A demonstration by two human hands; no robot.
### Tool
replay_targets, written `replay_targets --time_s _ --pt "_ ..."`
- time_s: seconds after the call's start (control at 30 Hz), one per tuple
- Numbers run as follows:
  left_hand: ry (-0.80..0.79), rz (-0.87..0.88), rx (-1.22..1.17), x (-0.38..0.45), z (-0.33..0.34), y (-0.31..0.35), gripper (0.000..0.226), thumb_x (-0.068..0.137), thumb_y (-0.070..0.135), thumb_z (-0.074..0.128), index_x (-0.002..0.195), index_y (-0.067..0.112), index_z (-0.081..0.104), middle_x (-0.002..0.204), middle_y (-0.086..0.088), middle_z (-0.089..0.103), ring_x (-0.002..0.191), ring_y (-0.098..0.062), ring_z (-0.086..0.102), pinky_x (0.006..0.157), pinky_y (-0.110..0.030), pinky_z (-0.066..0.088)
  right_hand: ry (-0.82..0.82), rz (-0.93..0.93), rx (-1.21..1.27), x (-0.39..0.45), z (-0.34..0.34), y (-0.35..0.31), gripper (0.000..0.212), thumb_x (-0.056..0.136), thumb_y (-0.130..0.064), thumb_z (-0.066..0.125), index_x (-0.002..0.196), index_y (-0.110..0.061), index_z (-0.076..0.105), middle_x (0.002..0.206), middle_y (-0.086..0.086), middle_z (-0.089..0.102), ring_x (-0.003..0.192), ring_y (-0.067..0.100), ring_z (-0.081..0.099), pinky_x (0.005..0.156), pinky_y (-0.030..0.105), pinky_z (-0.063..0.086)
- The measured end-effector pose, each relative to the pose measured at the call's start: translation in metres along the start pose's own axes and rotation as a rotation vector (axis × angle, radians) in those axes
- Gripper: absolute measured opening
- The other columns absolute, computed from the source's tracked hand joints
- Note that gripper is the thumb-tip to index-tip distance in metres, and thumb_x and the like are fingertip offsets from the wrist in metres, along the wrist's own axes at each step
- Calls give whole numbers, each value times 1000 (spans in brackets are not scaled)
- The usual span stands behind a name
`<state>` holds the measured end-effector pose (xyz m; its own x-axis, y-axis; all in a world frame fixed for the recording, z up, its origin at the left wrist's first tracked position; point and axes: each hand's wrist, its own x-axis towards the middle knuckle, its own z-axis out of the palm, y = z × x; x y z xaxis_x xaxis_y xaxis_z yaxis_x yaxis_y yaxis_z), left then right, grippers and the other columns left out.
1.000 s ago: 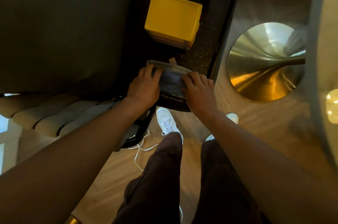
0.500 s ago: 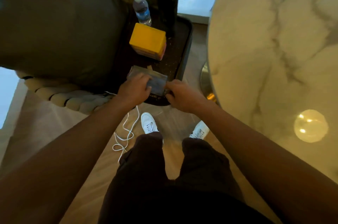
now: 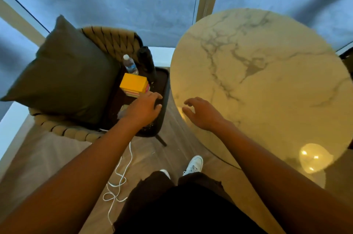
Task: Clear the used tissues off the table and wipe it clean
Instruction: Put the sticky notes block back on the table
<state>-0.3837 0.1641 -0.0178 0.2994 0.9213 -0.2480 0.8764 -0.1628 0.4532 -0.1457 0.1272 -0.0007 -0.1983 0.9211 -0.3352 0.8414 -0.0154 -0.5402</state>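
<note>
We find no brand, label or writing that we can read: the small water bottle [image 3: 130, 65] carries a blue label, but its print is too small and blurred to make out.

Our left hand [image 3: 143, 108] lies palm down over the near part of the dark tray [image 3: 165, 88] that sits on the chair beside the table, its fingers loosely spread and reaching toward the tray's right rim. Part of a flat greyish packet [image 3: 122, 111] shows just left of that hand; we cannot tell whether the hand presses on it or only covers it. Our right hand [image 3: 202, 113] hovers over the left edge of the round marble table [image 3: 267, 85], fingers relaxed and slightly curled, thumb apart, holding nothing.

On the tray, a yellow-topped block of coloured sticky notes [image 3: 134, 85] stands just beyond our left fingers, with the water bottle and a tall dark bottle [image 3: 146, 64] at the far edge. A large dark cushion [image 3: 66, 73] fills the woven chair [image 3: 112, 39] to the tray's left.

We see no used tissues on the marble top; a round reflection of a lamp [image 3: 315, 158] glows near its near right edge. A white cable [image 3: 118, 176] trails across the wooden floor beside our white shoes [image 3: 194, 164].
</note>
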Motion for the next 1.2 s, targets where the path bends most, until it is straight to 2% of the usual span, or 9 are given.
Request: replay_targets --time_s 0.2,0.4,0.6,0.7,0.87,1.07,1.2 --pt "11 165 50 10 -12 43 33 96 31 61 128 23 58 130 -4 59 119 -25 57 95 -43 51 111 130 8 -36 -18 15 42 104 -42 49 133 -13 61 129 10 63 119 28 58 99 37 44" --pt "9 188 54 1 -11 41 34 96 34 59 128 23 58 130 -5 59 115 -25 59 93 -44 52 108 134 7 -39 3 -1 41 104 -41 49 133 -15 61 131 10 61 119 28 58 98 39 46" --pt "-17 75 41 -5 -12 0 34 98 35 58 131 27 55 132 -2 56 118 -23 55 88 -42 52 77 88 21 -4 29 -24 40 103 -43 50 130 -17 62 128 7 61 115 26 60 98 42 49" --pt "-13 35 29 -2 -16 -23 34 96 36 61 129 26 57 131 -2 57 118 -23 56 91 -43 51 50 66 29 14 38 -32 37 103 -41 51 129 -17 62 128 6 61 115 23 59 97 39 49" --pt "-33 -15 -7 5 -27 -63 34 94 35 63 127 26 60 130 0 59 118 -22 57 95 -48 51 13 47 28 45 52 -54 38 102 -41 53 130 -17 61 128 9 61 116 25 59 98 42 49" --pt "-101 -84 -51 30 -50 -139 37 96 31 63 132 22 58 132 -4 57 119 -23 56 98 -45 50 4 60 88 110 82 -95 36 102 -39 53 128 -16 63 122 8 62 113 24 59 97 40 50" --pt "-117 -148 -80 70 -59 -202 44 97 31 63 137 18 52 134 -8 54 122 -25 55 98 -40 47 -51 143 148 172 112 -118 41 103 -42 52 133 -16 58 124 8 60 112 24 59 89 33 47"
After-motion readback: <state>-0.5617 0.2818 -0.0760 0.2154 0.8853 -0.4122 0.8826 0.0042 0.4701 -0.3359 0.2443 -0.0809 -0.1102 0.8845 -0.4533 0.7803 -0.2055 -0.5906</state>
